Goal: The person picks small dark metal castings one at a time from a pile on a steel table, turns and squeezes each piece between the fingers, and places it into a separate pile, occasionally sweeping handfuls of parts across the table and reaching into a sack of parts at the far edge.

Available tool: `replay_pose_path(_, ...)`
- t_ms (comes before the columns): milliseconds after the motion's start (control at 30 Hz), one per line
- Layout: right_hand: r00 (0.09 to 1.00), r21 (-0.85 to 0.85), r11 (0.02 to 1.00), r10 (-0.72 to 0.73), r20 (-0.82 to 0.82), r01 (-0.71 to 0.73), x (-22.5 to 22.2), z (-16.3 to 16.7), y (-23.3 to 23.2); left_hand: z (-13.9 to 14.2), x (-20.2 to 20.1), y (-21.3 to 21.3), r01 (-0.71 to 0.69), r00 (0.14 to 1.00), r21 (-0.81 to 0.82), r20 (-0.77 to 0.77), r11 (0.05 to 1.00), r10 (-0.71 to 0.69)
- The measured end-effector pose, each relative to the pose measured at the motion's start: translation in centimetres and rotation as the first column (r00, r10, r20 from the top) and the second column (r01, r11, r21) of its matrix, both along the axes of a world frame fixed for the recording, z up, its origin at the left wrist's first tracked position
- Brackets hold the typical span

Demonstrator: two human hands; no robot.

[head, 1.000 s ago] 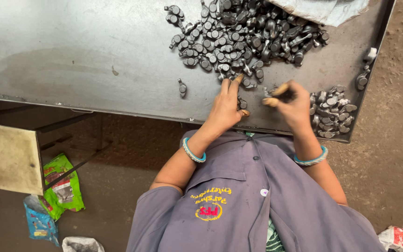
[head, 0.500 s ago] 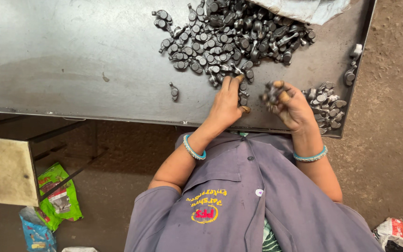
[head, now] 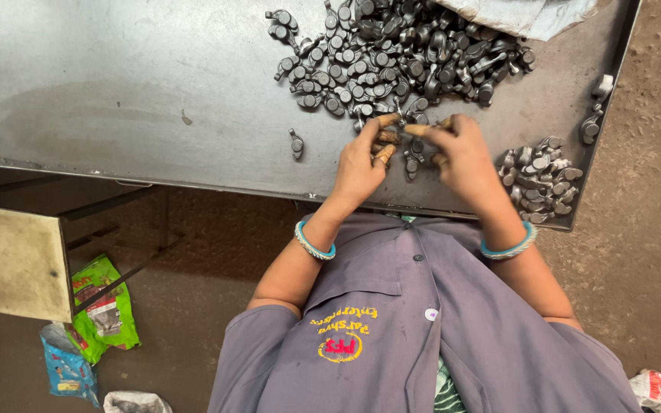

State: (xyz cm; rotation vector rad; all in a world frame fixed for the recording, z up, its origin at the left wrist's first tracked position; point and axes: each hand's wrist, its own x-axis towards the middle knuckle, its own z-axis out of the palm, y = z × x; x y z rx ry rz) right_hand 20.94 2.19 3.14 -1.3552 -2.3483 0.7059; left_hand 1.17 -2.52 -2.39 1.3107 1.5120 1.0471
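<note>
My left hand (head: 363, 157) and right hand (head: 459, 153) pinched parts; small sorted pile (head: 538, 177) at three o'clock, big heap (head: 399, 53) at twelve remained.

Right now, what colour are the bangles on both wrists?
Light turquoise, on the left wrist and right wrist; head view.

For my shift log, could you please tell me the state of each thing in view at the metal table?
Left hand: fingers curled on small parts at the big pile's near edge.
Right hand: fingers bent over parts beside it; grip unclear.
Big pile of dark metal parts: loose, spread out.
Small pile: heaped at the table's corner.
Single part: lying apart.
Metal table: flat, smudged.
Green packet: crumpled on the floor.
</note>
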Motion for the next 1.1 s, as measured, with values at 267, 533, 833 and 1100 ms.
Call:
replay_pose_path(267,0.995,0.036,0.994,-0.104,-0.002,0.104,1.0,-1.9,-1.8,1.7,-0.2,-0.4,0.080,0.993,0.101,-0.099,0.992,-0.070)
replay_pose_path(533,0.334,-0.809,0.552,-0.738,-0.587,-0.202,6.2,-6.6,-1.3,2.4,1.5,-0.8,0.187,0.954,0.059,-0.251,0.981,-0.167)
replay_pose_path(833,0.396,-0.825,0.413,-0.734,-0.552,-0.385,7.0,-4.9,-0.8,-1.2,0.6,-0.9,0.137,0.973,0.066,-0.196,0.988,-0.121)
replay_pose_path(1100,0.620,-0.690,0.709,-0.479,-0.622,-0.146,6.4,-0.5,4.1,-1.5,1.9,0.0,0.016,0.864,-0.329,0.480,0.944,0.153)
